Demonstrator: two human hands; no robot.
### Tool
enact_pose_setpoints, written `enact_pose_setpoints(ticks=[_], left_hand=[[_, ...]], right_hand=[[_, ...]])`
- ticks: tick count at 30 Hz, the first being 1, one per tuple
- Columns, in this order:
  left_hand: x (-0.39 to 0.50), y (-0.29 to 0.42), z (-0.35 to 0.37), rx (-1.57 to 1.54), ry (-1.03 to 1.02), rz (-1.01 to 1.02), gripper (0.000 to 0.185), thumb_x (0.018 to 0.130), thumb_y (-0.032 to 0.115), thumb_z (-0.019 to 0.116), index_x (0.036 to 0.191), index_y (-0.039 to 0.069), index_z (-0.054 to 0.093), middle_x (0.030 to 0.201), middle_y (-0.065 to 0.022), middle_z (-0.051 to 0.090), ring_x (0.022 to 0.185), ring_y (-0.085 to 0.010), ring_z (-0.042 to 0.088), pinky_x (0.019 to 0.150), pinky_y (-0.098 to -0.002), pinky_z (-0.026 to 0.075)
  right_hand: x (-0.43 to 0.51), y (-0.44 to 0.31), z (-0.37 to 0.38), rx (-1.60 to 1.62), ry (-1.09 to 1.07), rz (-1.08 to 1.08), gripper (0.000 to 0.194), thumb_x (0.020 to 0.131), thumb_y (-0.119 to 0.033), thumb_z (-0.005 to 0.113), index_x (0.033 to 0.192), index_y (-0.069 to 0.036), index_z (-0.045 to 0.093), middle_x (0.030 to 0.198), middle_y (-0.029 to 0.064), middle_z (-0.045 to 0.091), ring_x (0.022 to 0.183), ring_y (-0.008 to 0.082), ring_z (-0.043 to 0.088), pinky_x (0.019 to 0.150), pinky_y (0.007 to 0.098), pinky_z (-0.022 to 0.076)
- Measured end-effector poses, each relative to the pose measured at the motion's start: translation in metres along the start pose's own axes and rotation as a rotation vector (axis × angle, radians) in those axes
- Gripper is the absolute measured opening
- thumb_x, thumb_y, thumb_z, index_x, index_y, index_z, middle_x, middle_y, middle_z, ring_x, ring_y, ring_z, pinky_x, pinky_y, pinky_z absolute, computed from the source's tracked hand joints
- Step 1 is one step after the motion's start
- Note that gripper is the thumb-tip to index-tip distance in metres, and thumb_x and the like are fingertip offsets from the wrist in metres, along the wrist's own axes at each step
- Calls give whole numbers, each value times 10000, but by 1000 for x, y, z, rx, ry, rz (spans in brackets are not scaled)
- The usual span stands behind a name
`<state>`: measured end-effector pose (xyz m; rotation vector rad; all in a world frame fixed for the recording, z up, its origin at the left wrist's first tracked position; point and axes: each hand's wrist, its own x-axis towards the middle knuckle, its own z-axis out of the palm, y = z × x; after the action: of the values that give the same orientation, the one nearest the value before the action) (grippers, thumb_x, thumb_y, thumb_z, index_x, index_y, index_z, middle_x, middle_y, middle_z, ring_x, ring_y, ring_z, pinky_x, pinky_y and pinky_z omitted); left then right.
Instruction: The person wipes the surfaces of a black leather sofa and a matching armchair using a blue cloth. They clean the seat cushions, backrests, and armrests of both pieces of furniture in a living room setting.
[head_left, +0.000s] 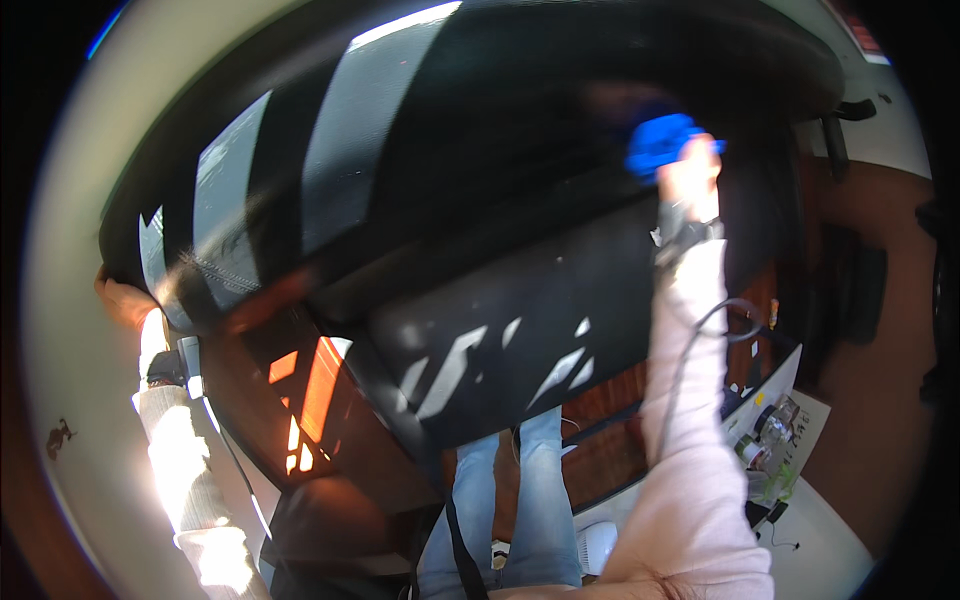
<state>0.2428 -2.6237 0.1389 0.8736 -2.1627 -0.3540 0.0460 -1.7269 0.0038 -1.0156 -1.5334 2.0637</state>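
Note:
Pressed to the upper part of a black leather sofa's backrest (480, 127) is a bunched blue cloth (656, 146), with my right hand (694, 169) closed over it. Both the hand and the cloth are blurred. At the far left, my left hand (127, 301) touches the outer end of the backrest; its fingertips are partly hidden, so its grip is unclear. Below the backrest, the black seat cushion (517, 300) extends toward my legs. Bright sunlight patches fall across the leather.
A reddish-brown wooden panel (337, 405) lies left of the seat. On the right, a white-topped table (817, 517) carries jars (776, 424) and a sheet with writing. A dark cable (686, 360) loops over my right forearm. A pale wall (67, 247) rises behind the sofa.

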Motion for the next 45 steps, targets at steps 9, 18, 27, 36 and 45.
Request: enact_pose_setpoints(ticks=[9,18,27,36,45], left_hand=[[-14,39,-3,-49,31,-19,526,943,285,358,1223,-35,668,1236,-285,667,1117,-420,634,1049,-466,468],[-23,65,-1,-143,36,-50,503,937,276,369,1190,-46,662,1208,-276,661,1090,-418,621,1031,-467,461],[-39,93,-9,-173,42,-87,466,922,256,379,1131,-51,660,1147,-283,668,1051,-422,620,1006,-477,462],[-39,100,-8,-237,32,-147,461,924,266,379,1143,-36,648,1138,-273,669,1034,-419,619,995,-469,463],[-43,113,-14,-215,23,-119,429,931,246,372,1121,-36,634,1126,-274,658,1010,-419,604,981,-474,467]], right_hand=[[-178,94,105,-182,562,-480,499,1056,-352,553,1398,10,513,1309,280,637,1179,354,659,1043,425,498],[-547,222,150,217,-807,486,211,965,-89,583,1171,-52,610,1150,129,629,1049,228,617,877,397,478],[-304,38,143,34,141,30,98,1006,-111,514,1017,-35,574,874,110,576,774,228,576,725,352,482],[-557,86,175,-483,-302,-388,330,1014,-145,546,1308,-1,500,1294,182,527,1257,329,512,1122,439,376],[-467,36,209,-163,196,-748,338,966,-126,686,1259,-37,543,1227,136,603,1116,277,610,1005,409,499]])
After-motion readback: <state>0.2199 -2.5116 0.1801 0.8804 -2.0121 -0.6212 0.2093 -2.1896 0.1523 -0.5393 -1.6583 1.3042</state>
